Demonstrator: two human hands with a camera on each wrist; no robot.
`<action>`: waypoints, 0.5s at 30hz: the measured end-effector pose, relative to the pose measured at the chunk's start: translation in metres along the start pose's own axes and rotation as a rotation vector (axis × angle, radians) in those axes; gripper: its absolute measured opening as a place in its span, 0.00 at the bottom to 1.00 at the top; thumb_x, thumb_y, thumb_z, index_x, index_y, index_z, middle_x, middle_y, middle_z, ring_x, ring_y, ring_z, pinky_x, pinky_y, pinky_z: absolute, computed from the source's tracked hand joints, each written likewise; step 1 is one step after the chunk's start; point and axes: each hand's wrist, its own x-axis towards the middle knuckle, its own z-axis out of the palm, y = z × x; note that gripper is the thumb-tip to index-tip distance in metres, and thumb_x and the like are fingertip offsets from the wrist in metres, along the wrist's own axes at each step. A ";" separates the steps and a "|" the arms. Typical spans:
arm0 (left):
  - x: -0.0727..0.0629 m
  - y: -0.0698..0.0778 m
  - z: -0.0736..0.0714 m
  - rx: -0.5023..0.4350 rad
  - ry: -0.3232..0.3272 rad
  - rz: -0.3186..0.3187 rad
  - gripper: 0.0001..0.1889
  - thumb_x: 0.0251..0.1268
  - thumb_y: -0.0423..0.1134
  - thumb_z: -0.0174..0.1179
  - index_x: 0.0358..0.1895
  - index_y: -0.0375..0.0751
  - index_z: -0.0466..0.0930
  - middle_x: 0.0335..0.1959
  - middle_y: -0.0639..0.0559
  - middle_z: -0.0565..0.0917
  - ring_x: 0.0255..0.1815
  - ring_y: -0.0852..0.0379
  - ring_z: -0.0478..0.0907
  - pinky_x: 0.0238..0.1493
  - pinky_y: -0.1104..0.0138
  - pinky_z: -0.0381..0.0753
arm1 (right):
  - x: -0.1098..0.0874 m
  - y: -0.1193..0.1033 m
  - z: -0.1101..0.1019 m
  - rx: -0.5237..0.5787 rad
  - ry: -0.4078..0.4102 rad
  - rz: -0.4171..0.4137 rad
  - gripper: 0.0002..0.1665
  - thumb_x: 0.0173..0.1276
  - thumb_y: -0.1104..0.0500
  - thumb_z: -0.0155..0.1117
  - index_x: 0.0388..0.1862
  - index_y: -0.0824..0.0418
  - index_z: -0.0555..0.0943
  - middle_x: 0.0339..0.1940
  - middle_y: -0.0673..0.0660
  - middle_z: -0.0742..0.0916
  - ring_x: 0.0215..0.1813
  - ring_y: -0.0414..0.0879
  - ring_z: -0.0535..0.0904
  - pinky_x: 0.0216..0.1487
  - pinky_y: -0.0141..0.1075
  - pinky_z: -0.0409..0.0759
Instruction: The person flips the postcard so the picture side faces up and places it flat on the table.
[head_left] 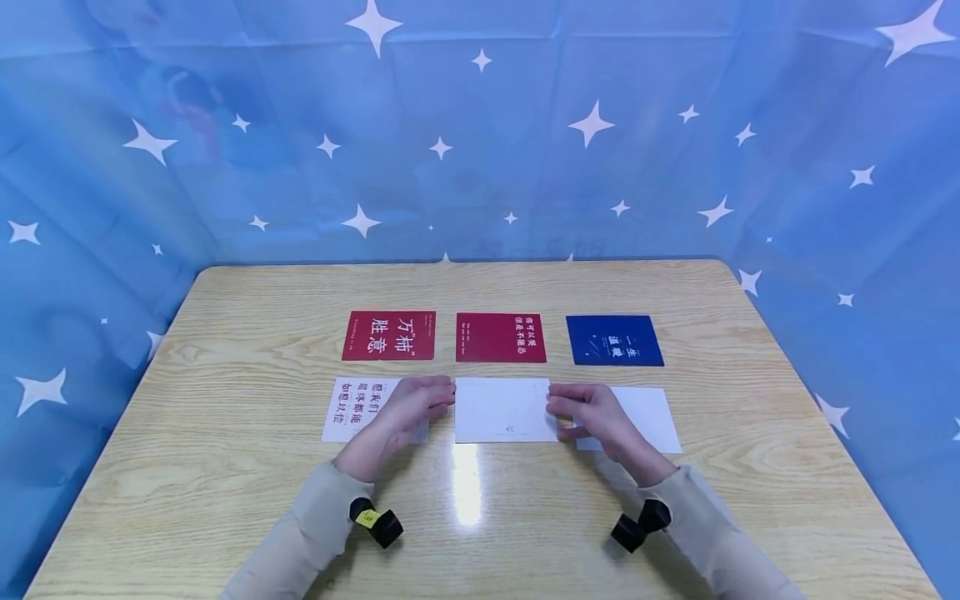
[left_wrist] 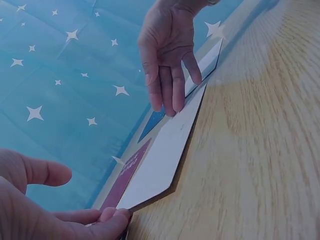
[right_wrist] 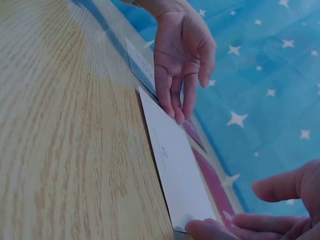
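A white card [head_left: 502,408] with a small print near its lower edge lies face up in the middle of the front row. My left hand [head_left: 411,408] has its fingertips at the card's left edge, the fingers mostly straight. At the right edge are the fingertips of my right hand [head_left: 596,414], also with extended fingers. Beneath my left hand, a white card with dark red writing [head_left: 356,408] is partly covered. Another white card [head_left: 648,417] is partly hidden by my right hand. In the left wrist view, a thin shadow runs along the middle card's near edge [left_wrist: 175,170].
Behind the front row lie a red card [head_left: 390,336] at left, a second red card [head_left: 501,337] in the middle and a blue card [head_left: 615,340] at right. They rest on a wooden table [head_left: 225,350] backed by a blue star-patterned curtain [head_left: 480,108].
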 end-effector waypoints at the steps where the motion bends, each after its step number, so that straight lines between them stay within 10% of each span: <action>1: 0.000 0.000 0.000 -0.004 0.000 0.001 0.23 0.63 0.26 0.51 0.60 0.17 0.62 0.59 0.28 0.70 0.59 0.38 0.71 0.61 0.57 0.69 | 0.000 0.000 0.000 -0.002 0.001 0.002 0.23 0.67 0.64 0.59 0.59 0.73 0.73 0.56 0.68 0.78 0.47 0.49 0.80 0.39 0.43 0.83; 15: 0.007 -0.009 0.007 0.026 0.073 0.021 0.20 0.52 0.20 0.58 0.52 0.23 0.75 0.39 0.38 0.82 0.30 0.57 0.80 0.36 0.65 0.83 | -0.001 0.000 0.000 -0.010 -0.008 0.001 0.24 0.68 0.63 0.58 0.60 0.73 0.71 0.60 0.69 0.76 0.51 0.51 0.79 0.42 0.43 0.82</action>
